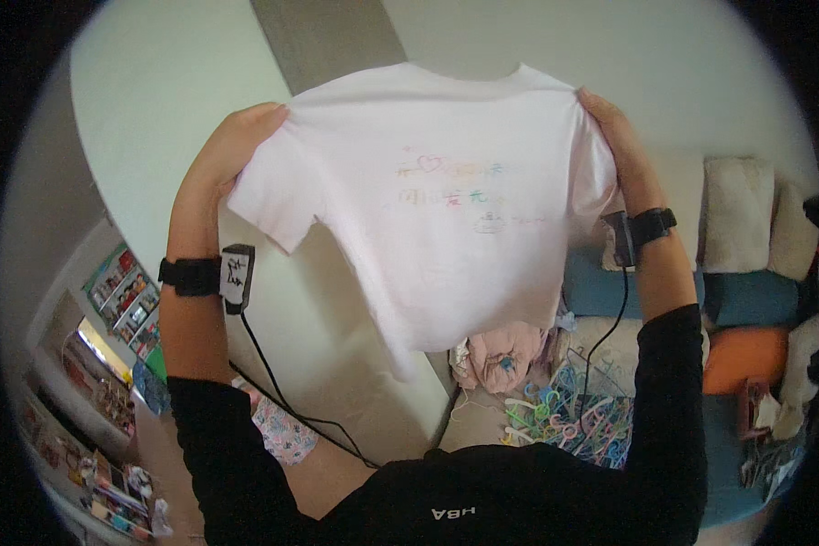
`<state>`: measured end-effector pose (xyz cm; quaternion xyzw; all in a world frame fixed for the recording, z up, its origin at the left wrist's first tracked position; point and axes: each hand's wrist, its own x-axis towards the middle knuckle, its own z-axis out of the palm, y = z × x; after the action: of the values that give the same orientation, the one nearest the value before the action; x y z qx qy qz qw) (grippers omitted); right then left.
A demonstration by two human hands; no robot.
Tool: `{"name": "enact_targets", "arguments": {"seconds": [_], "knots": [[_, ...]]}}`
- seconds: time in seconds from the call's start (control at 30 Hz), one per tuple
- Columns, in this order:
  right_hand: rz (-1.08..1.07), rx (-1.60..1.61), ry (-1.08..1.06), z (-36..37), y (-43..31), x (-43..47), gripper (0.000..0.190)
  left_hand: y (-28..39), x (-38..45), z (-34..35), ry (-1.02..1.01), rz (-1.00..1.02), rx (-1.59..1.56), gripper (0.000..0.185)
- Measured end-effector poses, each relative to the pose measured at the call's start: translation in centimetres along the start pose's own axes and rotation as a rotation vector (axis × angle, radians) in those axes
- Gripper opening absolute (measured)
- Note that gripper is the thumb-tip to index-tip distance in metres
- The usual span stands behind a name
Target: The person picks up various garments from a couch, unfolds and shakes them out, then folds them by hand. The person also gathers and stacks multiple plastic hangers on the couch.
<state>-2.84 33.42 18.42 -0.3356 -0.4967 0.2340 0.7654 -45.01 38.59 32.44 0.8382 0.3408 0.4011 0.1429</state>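
A white short-sleeved T-shirt [443, 205] is held up and spread in the air, its neckline at the top. Faded coloured writing and a heart outline mark its front or back; which side cannot be told. My left hand [246, 140] grips the shoulder and sleeve at the picture's left. At the other shoulder, my right hand [604, 123] pinches the fabric with the thumb on top. The lower hem hangs loose and slants. Fingers behind the cloth are hidden on both sides. Each wrist wears a black strap with a small cabled box.
Behind the shirt stands a pale table or board [327, 327]. At lower right lie a pile of coloured clothes hangers [566, 416] and a pink bundled cloth [501, 355]. A blue sofa [751, 297] bears cushions and an orange item [744, 358]. Shelves [126, 293] stand far left.
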Motion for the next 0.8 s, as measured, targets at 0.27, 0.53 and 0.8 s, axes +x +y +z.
{"name": "enact_targets", "arguments": {"seconds": [0.27,0.53,0.8], "knots": [[-0.082,0.155,0.006,-2.7,-1.8,-5.1,0.034,-0.3,0.1,1.8,0.091,0.036,-0.077,0.034],[-0.127,0.064,-0.084,-4.7,-6.1,-10.1,0.030,0.0,2.2,3.4,0.098,0.009,-0.326,0.040],[0.269,0.268,0.194,-6.9,-4.9,-14.7,0.029,2.3,1.3,11.8,0.146,-0.067,-0.425,0.047]]}}
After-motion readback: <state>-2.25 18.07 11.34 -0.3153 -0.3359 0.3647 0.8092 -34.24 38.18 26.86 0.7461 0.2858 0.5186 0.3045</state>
